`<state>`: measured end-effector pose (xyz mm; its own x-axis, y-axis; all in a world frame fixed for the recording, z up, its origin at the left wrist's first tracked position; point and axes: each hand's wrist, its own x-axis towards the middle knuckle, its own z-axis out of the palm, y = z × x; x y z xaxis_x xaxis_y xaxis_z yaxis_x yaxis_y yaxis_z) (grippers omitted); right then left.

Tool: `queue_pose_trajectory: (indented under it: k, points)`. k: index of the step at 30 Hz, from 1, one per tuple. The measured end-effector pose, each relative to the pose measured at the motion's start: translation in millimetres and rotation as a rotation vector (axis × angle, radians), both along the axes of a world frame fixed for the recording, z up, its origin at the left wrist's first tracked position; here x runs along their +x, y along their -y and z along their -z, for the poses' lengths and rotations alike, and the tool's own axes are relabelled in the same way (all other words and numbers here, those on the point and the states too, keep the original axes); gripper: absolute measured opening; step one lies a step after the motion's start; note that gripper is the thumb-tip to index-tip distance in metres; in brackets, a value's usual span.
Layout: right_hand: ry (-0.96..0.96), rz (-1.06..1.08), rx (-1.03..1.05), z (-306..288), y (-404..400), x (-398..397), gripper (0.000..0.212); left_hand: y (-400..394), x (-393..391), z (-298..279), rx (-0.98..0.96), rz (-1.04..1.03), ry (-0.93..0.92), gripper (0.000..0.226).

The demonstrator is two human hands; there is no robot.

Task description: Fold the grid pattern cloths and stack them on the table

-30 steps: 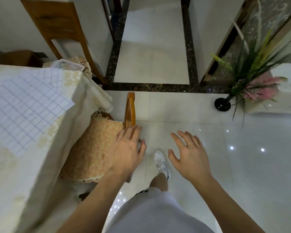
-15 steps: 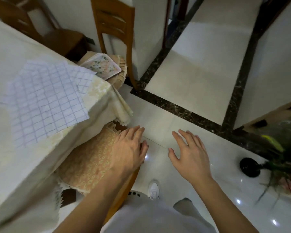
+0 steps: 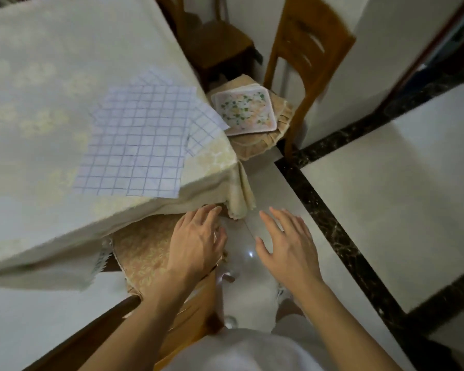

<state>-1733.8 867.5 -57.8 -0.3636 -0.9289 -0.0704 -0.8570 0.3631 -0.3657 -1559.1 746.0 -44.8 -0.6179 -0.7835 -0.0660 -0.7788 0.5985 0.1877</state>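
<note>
A table (image 3: 38,76) draped in a cream patterned tablecloth (image 3: 204,194) fills the upper left, its corner pointing toward the middle of the view, and the cloth's hem hangs down past that corner. Beyond it spreads a pale glossy tiled floor (image 3: 386,210) crossed by a dark marbled border strip (image 3: 332,218). A wooden chair (image 3: 306,49) stands at the far side of the table corner, its seat covered by a tan cushion bearing a square floral mat (image 3: 244,108). A second chair with a beige patterned seat cushion (image 3: 142,250) is tucked under the near edge of the table, just below the hanging cloth. The grid pattern cloths (image 3: 137,145) lie on the table near that corner: a white piece with thin blue lines spread flat on top, with the corners of more grid cloth showing beneath it on the right, toward the table's edge. The left hand (image 3: 196,245) hovers palm down over the near chair's cushion, fingers straight and relaxed, grasping nothing, fingertips close to the hanging tablecloth. The right hand (image 3: 287,245) hovers beside it over the floor, fingers spread and loose, also grasping nothing. Both hands sit well apart from the cloths. A white garment on the person fills the bottom centre.
</note>
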Motion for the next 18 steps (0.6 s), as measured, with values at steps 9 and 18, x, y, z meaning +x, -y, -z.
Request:
queue_pose_trajectory:
  k: [9, 18]
  points:
    - [-0.008, -0.271, 0.010, 2, 71, -134, 0.057, 27, -87, -2, 0.039, -0.389, -0.041, 0.050]
    - [0.040, -0.437, 0.019, 11, 136, -158, 0.057, 41, -105, 3, 0.025, -0.596, -0.061, 0.047]
